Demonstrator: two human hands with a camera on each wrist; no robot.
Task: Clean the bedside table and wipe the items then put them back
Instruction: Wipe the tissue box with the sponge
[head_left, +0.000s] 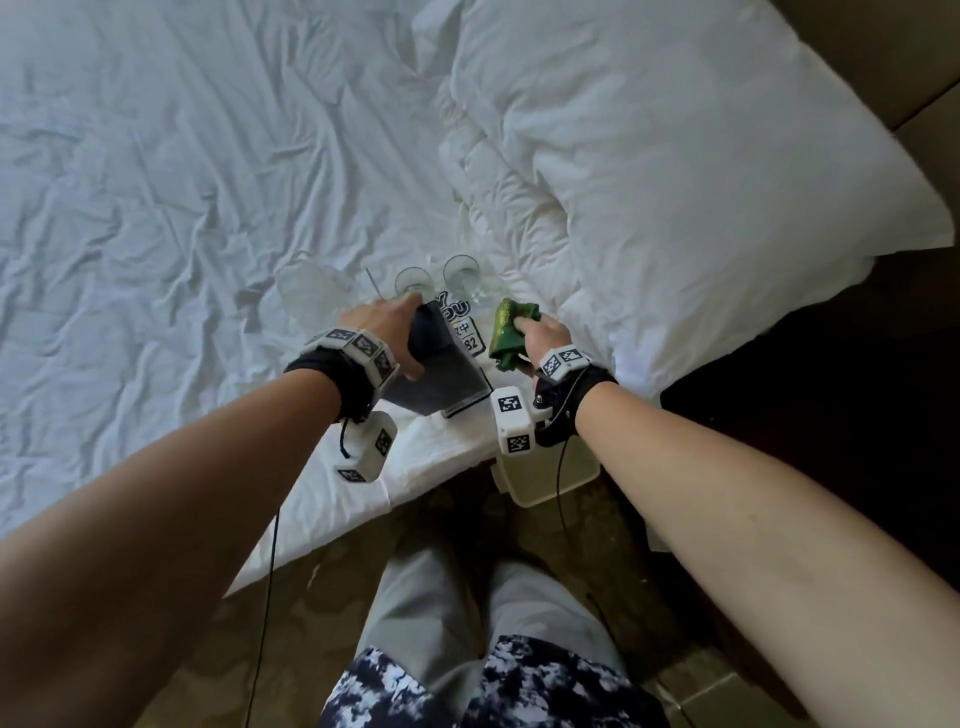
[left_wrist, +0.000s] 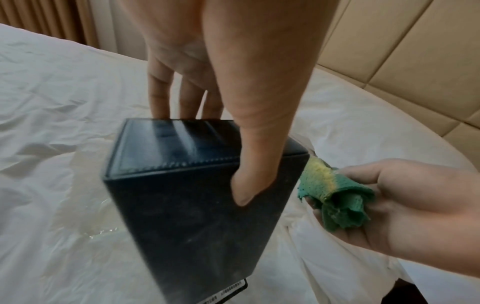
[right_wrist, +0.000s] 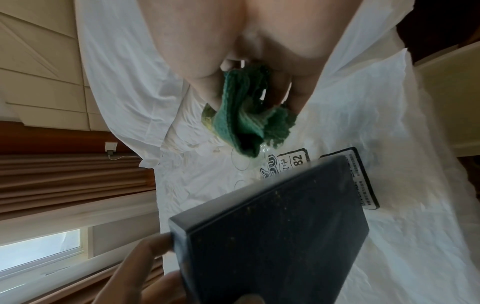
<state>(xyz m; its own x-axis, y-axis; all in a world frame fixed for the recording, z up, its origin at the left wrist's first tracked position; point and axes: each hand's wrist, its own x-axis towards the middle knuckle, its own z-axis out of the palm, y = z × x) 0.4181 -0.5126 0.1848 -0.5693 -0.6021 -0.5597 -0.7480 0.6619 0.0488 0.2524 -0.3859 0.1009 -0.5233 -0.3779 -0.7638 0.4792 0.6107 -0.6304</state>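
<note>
Left hand (head_left: 387, 332) grips a black box (head_left: 441, 374), hiding printed cards (head_left: 466, 332) beneath.

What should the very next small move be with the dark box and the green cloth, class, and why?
Probably bring the green cloth across onto the dusty face of the dark box. The left hand already holds the box up off the bed, specks show on its surface, and the right hand holds the bunched cloth just beside it, not touching.

A white bed (head_left: 156, 208) fills the frame's upper left; a pillow (head_left: 675, 156) lies upper right, with two glasses (head_left: 413, 283) and cards (head_left: 467, 335) at center.
</note>
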